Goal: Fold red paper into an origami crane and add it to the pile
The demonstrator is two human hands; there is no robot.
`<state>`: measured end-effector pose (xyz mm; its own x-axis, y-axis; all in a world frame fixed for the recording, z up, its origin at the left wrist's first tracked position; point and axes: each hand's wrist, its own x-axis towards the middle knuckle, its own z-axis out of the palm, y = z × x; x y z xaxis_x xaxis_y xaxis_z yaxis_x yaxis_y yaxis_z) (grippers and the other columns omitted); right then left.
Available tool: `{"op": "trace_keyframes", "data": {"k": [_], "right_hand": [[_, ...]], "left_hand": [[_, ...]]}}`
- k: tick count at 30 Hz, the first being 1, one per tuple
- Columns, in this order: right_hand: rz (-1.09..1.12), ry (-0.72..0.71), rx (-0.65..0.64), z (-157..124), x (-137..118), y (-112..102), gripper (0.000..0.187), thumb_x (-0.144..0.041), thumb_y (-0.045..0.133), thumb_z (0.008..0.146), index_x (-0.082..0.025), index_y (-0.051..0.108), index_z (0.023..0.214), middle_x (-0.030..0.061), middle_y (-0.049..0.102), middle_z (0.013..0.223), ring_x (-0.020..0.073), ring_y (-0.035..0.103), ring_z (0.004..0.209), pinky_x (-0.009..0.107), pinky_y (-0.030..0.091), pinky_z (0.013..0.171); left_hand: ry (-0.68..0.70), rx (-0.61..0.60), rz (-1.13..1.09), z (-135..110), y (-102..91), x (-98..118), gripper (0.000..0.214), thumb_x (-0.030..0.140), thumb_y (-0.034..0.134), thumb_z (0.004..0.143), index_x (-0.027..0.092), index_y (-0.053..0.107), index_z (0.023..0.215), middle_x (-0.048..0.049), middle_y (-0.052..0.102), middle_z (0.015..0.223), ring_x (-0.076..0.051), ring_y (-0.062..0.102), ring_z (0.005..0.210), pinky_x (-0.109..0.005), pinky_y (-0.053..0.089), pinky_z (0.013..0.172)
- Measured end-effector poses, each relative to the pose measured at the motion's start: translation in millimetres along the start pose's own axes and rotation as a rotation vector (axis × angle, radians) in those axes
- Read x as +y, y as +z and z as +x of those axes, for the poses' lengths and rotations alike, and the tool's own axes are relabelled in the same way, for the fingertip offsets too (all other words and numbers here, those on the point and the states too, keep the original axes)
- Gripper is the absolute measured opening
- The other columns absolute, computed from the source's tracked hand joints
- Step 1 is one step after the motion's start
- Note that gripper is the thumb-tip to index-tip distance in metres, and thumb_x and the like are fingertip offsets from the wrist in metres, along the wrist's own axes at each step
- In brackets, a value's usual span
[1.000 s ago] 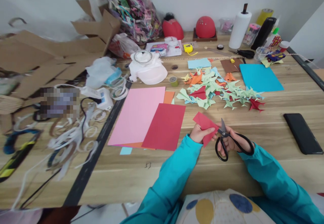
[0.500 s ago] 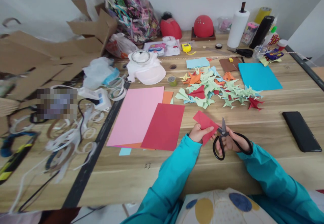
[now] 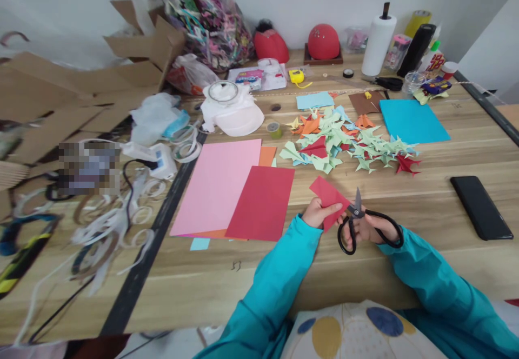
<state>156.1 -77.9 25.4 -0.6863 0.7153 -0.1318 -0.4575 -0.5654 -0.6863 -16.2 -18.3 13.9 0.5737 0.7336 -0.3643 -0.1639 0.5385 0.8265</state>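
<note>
Pinched between the thumb and fingers of my left hand [image 3: 317, 214] is a folded piece of red paper [image 3: 327, 195]. My right hand [image 3: 373, 227] grips black-handled scissors [image 3: 357, 213], its fingers through the loops. The scissor blades are spread, one pointing up and the other at the right edge of the paper; whether that blade is over or under the paper I cannot tell. To the left, a red sheet [image 3: 263, 202] overlaps a pink sheet [image 3: 221, 183] on the table. Beyond my hands lies a heap of folded paper shapes [image 3: 324, 143], mostly pale green, with some orange and red.
A black phone [image 3: 481, 207] lies at the right. Blue paper [image 3: 414, 121] rests behind the heap's right end. A tape roll [image 3: 274, 130] and a white cap-like item [image 3: 239, 115] stand behind the sheets. Tangled strips [image 3: 105, 229] and cardboard boxes [image 3: 133, 78] crowd the left side.
The scissor handles have shifted slightly left and the blades have barely moved. The left hand and the red paper stay nearly where they were; the whole view has shifted a little.
</note>
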Motion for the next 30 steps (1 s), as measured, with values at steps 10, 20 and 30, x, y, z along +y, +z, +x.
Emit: {"op": "trace_keyframes", "data": {"k": [10,20,30], "right_hand": [[0.030,0.007,-0.005,2.5,-1.5,-1.2,0.059,-0.056,0.045,0.077,-0.013,0.034,0.115,0.0111,0.059,0.084,0.0191,0.059,0.067,0.036,0.046,0.062],[-0.014,0.013,0.013,1.6,-4.4,1.6,0.065,-0.068,0.038,0.073,-0.016,0.033,0.113,0.0096,0.058,0.082,0.0184,0.058,0.065,0.037,0.047,0.060],[-0.001,0.028,0.005,3.1,-2.1,-4.3,0.077,-0.077,0.028,0.067,-0.015,0.034,0.111,0.0125,0.059,0.086,0.0187,0.059,0.063,0.035,0.046,0.056]], "left_hand": [[-0.038,0.018,-0.018,2.5,-1.6,-2.2,0.038,0.041,0.072,0.056,0.006,0.063,0.068,-0.0088,0.065,0.059,-0.013,0.057,0.045,-0.023,0.044,0.043],[-0.046,0.019,-0.035,0.1,-3.9,-2.0,0.035,0.038,0.072,0.057,0.006,0.065,0.070,-0.0089,0.066,0.060,-0.014,0.058,0.044,-0.024,0.044,0.042],[-0.041,0.062,-0.054,-2.7,-1.3,3.6,0.035,0.036,0.074,0.054,0.006,0.064,0.069,-0.0088,0.065,0.058,-0.016,0.058,0.042,-0.025,0.045,0.040]]}}
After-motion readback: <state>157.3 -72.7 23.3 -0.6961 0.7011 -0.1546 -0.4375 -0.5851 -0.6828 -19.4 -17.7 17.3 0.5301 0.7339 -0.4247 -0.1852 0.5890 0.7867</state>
